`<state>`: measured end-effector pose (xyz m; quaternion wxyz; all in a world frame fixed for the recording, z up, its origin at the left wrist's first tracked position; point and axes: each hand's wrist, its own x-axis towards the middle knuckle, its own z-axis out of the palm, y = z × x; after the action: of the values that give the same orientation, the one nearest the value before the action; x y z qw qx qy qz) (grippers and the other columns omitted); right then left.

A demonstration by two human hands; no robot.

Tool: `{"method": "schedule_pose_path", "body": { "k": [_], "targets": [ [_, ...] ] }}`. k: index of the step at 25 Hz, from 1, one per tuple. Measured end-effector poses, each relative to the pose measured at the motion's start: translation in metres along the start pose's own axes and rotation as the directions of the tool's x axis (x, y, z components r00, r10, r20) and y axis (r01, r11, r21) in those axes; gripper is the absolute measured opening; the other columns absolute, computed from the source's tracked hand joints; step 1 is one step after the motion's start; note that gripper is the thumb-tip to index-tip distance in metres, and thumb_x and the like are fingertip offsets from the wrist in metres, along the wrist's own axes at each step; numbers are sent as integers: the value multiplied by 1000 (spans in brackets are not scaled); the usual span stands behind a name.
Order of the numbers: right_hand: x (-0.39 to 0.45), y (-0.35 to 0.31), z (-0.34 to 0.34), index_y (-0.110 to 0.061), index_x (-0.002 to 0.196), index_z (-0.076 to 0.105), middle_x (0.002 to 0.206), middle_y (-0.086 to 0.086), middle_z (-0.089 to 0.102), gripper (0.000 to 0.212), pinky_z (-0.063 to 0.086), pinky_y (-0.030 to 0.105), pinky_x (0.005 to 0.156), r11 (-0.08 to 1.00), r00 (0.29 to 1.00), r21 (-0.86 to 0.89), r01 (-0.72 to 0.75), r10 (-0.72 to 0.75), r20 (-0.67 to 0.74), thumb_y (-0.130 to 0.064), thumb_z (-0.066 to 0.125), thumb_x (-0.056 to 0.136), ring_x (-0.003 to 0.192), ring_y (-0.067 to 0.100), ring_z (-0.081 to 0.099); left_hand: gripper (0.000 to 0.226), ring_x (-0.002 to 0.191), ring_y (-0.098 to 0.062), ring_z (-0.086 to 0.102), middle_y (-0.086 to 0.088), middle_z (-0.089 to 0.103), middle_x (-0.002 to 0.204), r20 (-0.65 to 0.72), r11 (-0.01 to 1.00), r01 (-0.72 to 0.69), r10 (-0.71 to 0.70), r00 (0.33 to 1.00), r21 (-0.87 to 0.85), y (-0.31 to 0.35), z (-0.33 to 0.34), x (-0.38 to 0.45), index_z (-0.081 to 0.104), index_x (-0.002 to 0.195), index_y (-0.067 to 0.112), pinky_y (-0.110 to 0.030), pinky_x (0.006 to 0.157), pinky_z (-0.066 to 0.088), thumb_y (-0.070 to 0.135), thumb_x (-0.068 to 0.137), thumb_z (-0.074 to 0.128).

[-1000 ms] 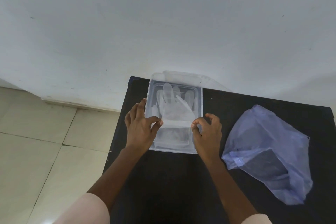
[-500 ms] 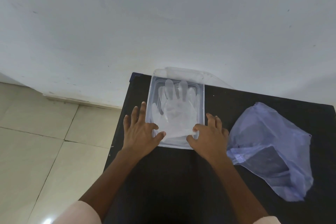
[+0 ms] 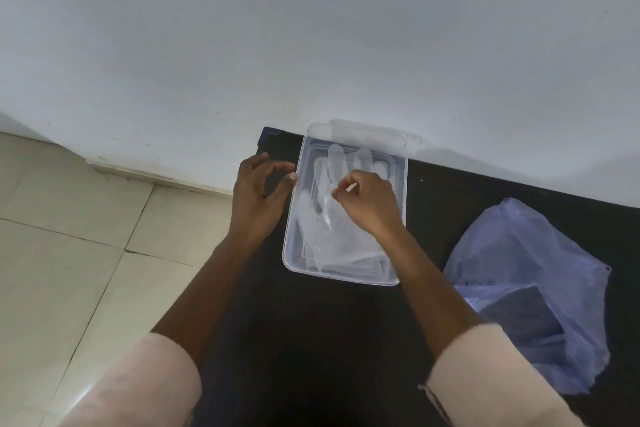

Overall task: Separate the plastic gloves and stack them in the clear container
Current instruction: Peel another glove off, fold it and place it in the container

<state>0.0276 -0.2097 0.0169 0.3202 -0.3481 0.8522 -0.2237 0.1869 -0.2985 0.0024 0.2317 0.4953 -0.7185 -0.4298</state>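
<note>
Inside the container (image 3: 346, 279), the right hand (image 3: 367, 208) seems to pinch a glove (image 3: 332, 239), which could drag its clinging neighbours out.

My view down on a black table (image 3: 311, 340), clear container (image 3: 289, 253) by its far left corner, plastic gloves (image 3: 341, 243) flat inside, my right hand (image 3: 367, 204) over them with fingertips pinched, my left hand (image 3: 258, 194) curled at the container's left rim, lid (image 3: 374, 135) behind against white wall (image 3: 311, 28), bluish plastic bag (image 3: 533, 274) at right, tiled floor (image 3: 69, 270) left.
</note>
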Motion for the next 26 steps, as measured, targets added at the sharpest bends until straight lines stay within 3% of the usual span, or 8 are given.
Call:
{"method": "schedule_pose_path", "body": {
  "k": [3,9,12,15,18,22,24,26],
  "targets": [
    [47,-3,26,-16,92,65,87,1,71,16,53,30,70,997,998,38,-66,66,-8,-30,64,83,76,18,67,16,129,-18,46,-7,48,137,-1,999,8,-8,1000,-41,-2,-1,14,68,106,27,-45,101,47,29,91,63],
    [86,-12,48,-9,71,65,64,3,60,24,41,26,56,989,995,-121,-81,73,-70,-30,66,82,59,17,56,16,127,-16,47,-4,48,133,-21,996,-13,11,1000,-93,-18,1,29,68,106,27,-43,97,49,27,91,62],
    [95,-11,48,0,79,66,68,14,59,20,43,26,55,985,990,95,-142,141,16,-19,62,85,58,17,52,16,126,-15,48,-3,49,131,-15,994,-15,14,1000,-106,-25,5,34,68,106,30,-45,97,50,30,91,62],
    [97,-9,44,-4,97,68,70,6,59,18,42,23,51,936,977,285,-208,183,111,-17,60,88,56,14,51,17,126,-15,49,-1,49,129,-16,995,-26,24,1000,-100,-26,8,41,68,107,29,-45,96,51,30,91,61],
    [94,-3,42,-13,104,67,101,3,70,22,54,30,80,983,996,168,-73,79,-30,-24,65,85,83,19,67,17,126,-16,49,0,49,127,-17,994,-47,46,999,-94,-24,10,46,68,107,29,-45,95,51,29,92,61],
    [64,6,35,-16,103,64,95,-3,66,17,42,17,68,994,972,92,53,-30,-232,-21,63,86,79,12,61,21,124,-18,51,4,49,123,-34,993,-64,61,998,-103,-17,12,49,69,109,25,-46,95,51,31,91,60],
    [48,14,44,-15,99,66,97,1,66,13,44,21,70,986,969,-67,152,-162,-189,-18,59,88,82,14,62,22,121,-18,52,10,49,117,-52,990,-102,97,994,-101,-10,14,49,69,108,23,-45,94,52,32,91,59],
    [38,20,57,-15,105,66,103,4,61,20,46,24,72,950,972,-221,223,-234,-24,-17,53,90,89,18,62,19,116,-17,54,17,51,110,-53,983,-147,141,989,-114,-2,15,49,69,107,23,-42,93,53,29,92,58]
  ]
}}
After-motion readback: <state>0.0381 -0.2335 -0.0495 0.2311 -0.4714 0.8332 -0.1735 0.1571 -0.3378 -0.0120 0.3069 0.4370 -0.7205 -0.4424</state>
